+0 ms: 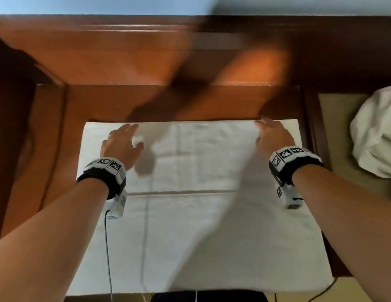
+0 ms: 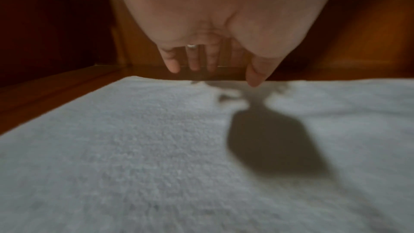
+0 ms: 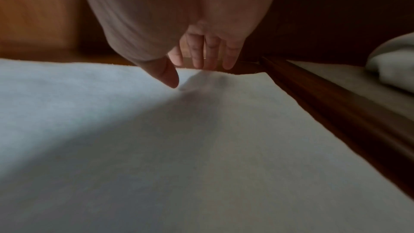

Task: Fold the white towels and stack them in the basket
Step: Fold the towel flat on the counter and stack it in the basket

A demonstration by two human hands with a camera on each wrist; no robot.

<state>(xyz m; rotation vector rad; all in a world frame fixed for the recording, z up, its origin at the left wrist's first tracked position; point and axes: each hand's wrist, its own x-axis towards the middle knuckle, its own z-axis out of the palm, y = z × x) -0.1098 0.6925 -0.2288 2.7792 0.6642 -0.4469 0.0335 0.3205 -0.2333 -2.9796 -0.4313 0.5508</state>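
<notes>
1. Your white towel (image 1: 190,214) lies spread flat on the wooden table (image 1: 92,101)
2. Your left hand (image 1: 121,144) hovers over its far left part, fingers relaxed, holding nothing
3. Your right hand (image 1: 273,138) reaches near the far right corner, fingers extended, released
4. A crumpled white cloth (image 1: 377,136) sits to the right, off the table

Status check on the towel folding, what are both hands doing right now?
Left hand and right hand open, fingers extended over the far edge of the flat white towel. Nothing gripped. Bunched white cloth off to the right, clear of it.
</notes>
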